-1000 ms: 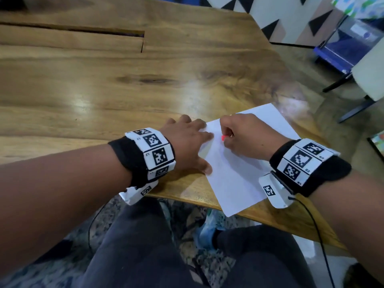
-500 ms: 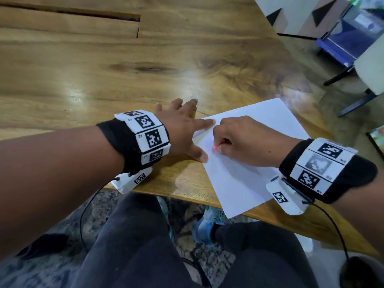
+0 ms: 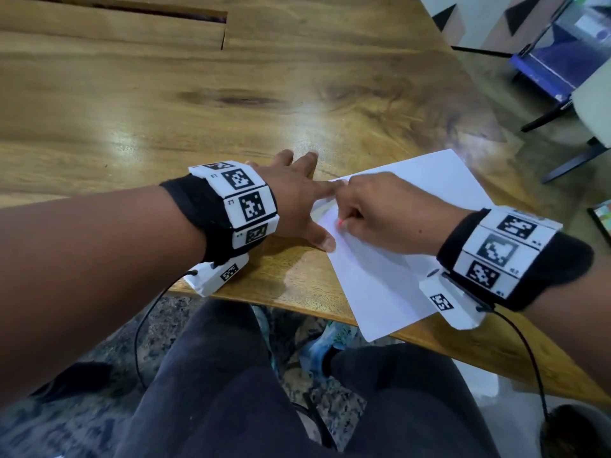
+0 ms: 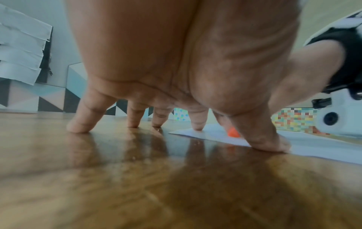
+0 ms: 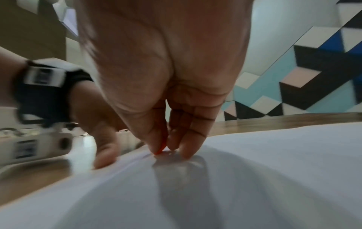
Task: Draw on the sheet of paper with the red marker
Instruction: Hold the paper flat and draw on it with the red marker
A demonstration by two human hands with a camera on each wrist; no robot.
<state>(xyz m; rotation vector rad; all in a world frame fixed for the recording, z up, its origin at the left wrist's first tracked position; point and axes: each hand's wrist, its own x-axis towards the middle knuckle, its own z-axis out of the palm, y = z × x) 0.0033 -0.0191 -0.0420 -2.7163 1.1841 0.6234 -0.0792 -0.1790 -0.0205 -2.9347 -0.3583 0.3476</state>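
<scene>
A white sheet of paper (image 3: 390, 276) lies at the near edge of the wooden table (image 3: 198, 104), one corner hanging over the edge. My right hand (image 3: 380, 216) pinches the red marker (image 3: 340, 222), whose tip touches the paper near its left edge; only the red tip shows (image 5: 160, 149) (image 4: 233, 132). My left hand (image 3: 297, 200) lies flat with fingers spread, thumb (image 4: 264, 139) and forefinger pressing the paper's left edge (image 4: 205, 134), the other fingers on bare wood. No drawn line is clear on the sheet (image 5: 274, 170).
The table runs far and left with a slot (image 3: 132, 9) at the back. A chair's dark legs (image 3: 568, 160) and a blue stand (image 3: 545, 67) are on the floor to the right. My knees (image 3: 248, 391) are under the table edge.
The right hand with the marker has slid down the sheet's left side toward me. The left hand stays pressed on the paper's edge. My head view has shifted nearer.
</scene>
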